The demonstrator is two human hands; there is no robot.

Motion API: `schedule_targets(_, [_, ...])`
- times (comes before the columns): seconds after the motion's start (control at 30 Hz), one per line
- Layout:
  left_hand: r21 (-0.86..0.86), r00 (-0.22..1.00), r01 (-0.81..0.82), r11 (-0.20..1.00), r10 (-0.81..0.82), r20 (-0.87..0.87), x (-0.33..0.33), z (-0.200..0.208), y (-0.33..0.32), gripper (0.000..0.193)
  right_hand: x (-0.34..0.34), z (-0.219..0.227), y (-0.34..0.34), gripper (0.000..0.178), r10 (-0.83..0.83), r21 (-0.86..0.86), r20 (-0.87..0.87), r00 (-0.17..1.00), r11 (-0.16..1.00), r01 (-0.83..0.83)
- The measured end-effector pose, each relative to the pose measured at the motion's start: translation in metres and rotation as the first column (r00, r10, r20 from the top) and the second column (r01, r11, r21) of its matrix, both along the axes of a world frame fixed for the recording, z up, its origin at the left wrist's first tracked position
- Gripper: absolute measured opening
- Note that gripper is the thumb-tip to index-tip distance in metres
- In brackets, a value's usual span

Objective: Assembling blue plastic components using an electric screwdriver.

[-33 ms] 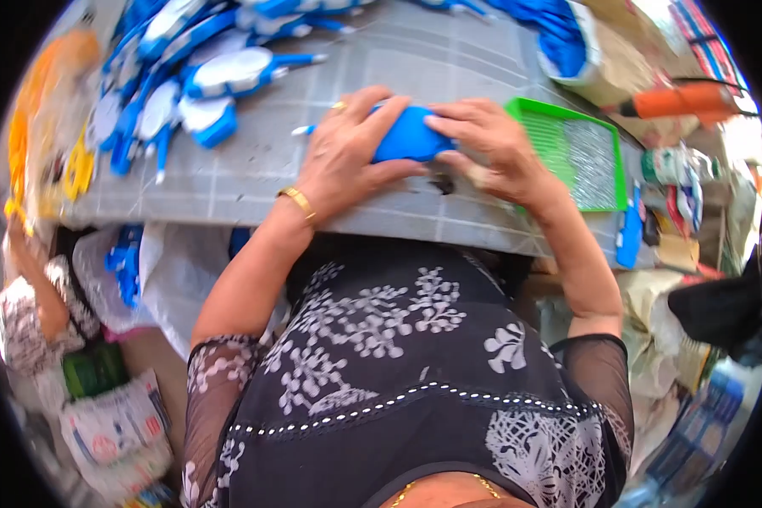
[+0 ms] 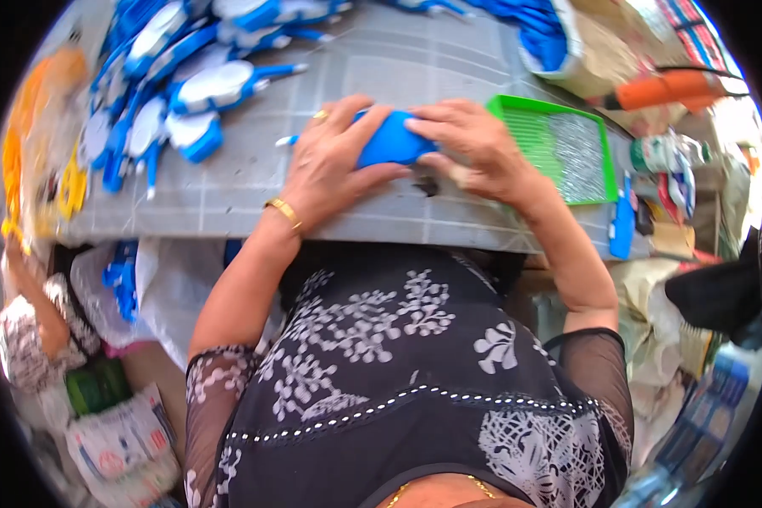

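Both hands are on a blue plastic part (image 2: 391,142) with a white-tipped stem, held low over the grey table (image 2: 432,63). My left hand (image 2: 334,157) is wrapped over its stem side, the tip poking out past the fingers. At the other end, my right hand (image 2: 474,148) grips with thumb and fingers. Most of the part's underside is hidden. A small dark thing (image 2: 426,186) shows just below it, too blurred to name. Similar blue parts with white oval faces (image 2: 216,87) lie heaped at the far left.
Right of my hands sits a green ribbed tray (image 2: 525,140) with many small shiny metal pieces (image 2: 577,157). A slim blue tool (image 2: 623,220) and an orange power tool (image 2: 669,89) lie beyond it. Yellow-handled scissors (image 2: 70,186) are at the left edge, near another person (image 2: 38,317).
The whole view has shifted slightly, so the table and its things sit a little further left. Both hands keep the same hold on the blue part.
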State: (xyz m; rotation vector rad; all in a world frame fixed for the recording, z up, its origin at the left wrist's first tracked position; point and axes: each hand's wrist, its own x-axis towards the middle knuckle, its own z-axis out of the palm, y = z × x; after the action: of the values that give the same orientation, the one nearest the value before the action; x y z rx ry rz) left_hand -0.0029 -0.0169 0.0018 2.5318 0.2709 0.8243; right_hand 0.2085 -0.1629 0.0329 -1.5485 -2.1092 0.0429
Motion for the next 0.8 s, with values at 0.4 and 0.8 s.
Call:
schedule_targets(0.4, [0.054,1.0,-0.019,0.998,0.019,-0.015,0.0,0.002,-0.005,0.061,0.077,0.03,-0.115,0.045,-0.268,0.493,-0.801,0.536,0.214,0.843])
schedule_targets(0.8, [0.05,0.999,-0.027,0.998,0.029,-0.041,0.006,0.001,-0.007,0.06,0.091,0.09,-0.082,0.038,-0.127,0.213,-0.896,0.425,0.716,0.664])
